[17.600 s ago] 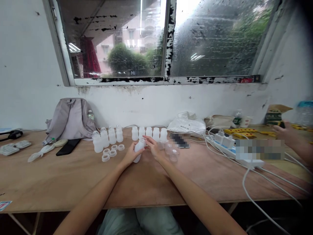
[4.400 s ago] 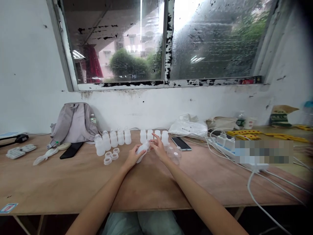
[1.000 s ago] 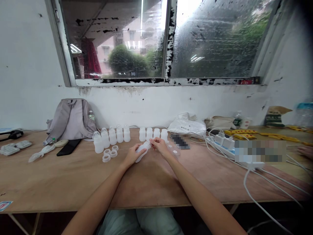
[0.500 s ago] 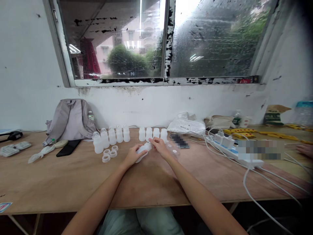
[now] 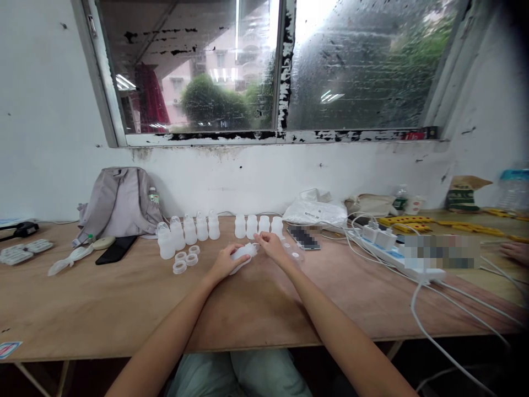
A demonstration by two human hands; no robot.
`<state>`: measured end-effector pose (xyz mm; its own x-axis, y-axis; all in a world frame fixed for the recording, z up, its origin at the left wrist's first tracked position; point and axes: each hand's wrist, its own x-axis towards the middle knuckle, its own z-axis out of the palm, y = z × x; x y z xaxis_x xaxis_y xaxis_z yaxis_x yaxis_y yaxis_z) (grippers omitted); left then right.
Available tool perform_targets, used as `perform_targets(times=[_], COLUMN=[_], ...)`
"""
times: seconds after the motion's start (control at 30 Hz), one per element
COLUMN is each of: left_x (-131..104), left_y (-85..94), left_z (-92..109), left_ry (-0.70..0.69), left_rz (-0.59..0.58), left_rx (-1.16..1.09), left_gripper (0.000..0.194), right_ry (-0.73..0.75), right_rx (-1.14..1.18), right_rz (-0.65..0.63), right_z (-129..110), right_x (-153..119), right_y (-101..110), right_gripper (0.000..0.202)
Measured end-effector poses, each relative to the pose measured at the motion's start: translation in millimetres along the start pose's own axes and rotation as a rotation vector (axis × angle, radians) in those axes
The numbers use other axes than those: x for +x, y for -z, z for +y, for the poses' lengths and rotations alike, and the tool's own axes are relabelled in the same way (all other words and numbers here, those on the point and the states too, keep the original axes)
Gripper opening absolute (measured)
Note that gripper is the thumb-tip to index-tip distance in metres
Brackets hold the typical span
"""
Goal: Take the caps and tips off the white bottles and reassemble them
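My left hand (image 5: 227,262) is wrapped round a frosted white baby bottle (image 5: 242,255), which lies tilted with its top toward the right. At that top a clear, pale part (image 5: 253,247) sticks out. My right hand (image 5: 269,246) is closed in a pinch right beside it; what the fingertips hold is too small to make out. Left of my hands stand several capped baby bottles (image 5: 189,230) in a row, with several loose white rings (image 5: 180,267) in front. Behind my hands are several uncapped bottles (image 5: 252,226). A clear plastic piece (image 5: 294,254) lies partly hidden behind my right hand.
A grey backpack (image 5: 118,201) and a black phone (image 5: 116,250) are at the left. To the right lie another phone (image 5: 305,238), a silvery bag (image 5: 316,208) and a white power strip (image 5: 397,256) with trailing cables. Another person's hand (image 5: 516,252) shows at the right edge.
My right fingertips have shifted slightly away from the bottle's top, up and to the right, exposing more of the clear part. My left hand keeps its hold on the bottle.
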<state>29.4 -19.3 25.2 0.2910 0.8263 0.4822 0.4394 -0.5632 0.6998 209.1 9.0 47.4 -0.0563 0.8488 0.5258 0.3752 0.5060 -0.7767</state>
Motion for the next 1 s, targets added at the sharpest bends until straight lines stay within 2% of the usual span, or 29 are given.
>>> perform_targets(times=[0.13, 0.2, 0.4, 0.6, 0.7, 0.8, 0.9, 1.0], left_x=[1.9, 2.3, 0.3, 0.7, 1.3, 1.6, 1.3, 0.2], left_y=[1.3, 2.6, 3.7, 1.9, 2.3, 2.7, 2.8, 2.8], left_z=[-2.0, -2.6, -0.3, -1.1, -1.9, -2.3, -2.3, -1.2], left_ry=[0.057, 0.076, 0.036, 0.043, 0.063, 0.061, 0.054, 0.043], left_rz=[0.027, 0.039, 0.015, 0.016, 0.024, 0.02, 0.019, 0.016], left_rx=[-0.025, -0.035, -0.033, -0.001, -0.014, -0.025, -0.023, -0.019], left_gripper=[0.041, 0.041, 0.04, 0.04, 0.041, 0.041, 0.042, 0.041], right_ry=[-0.126, -0.154, -0.152, 0.004, -0.051, -0.132, -0.125, -0.091], right_rx=[0.193, 0.268, 0.195, -0.005, 0.032, 0.146, 0.177, 0.147], right_rz=[-0.166, -0.202, -0.167, -0.054, -0.068, -0.133, -0.151, -0.1], right_z=[-0.9, -1.1, -0.4, -1.6, -2.2, -2.1, -1.1, 0.4], right_x=[-0.4, -0.8, -2.8, -3.1, -3.5, -4.3, -4.7, -4.6], right_y=[1.4, 1.4, -0.1, -4.4, -4.5, -3.3, -3.0, -4.1], right_gripper=[0.027, 0.027, 0.026, 0.038, 0.033, 0.027, 0.026, 0.028])
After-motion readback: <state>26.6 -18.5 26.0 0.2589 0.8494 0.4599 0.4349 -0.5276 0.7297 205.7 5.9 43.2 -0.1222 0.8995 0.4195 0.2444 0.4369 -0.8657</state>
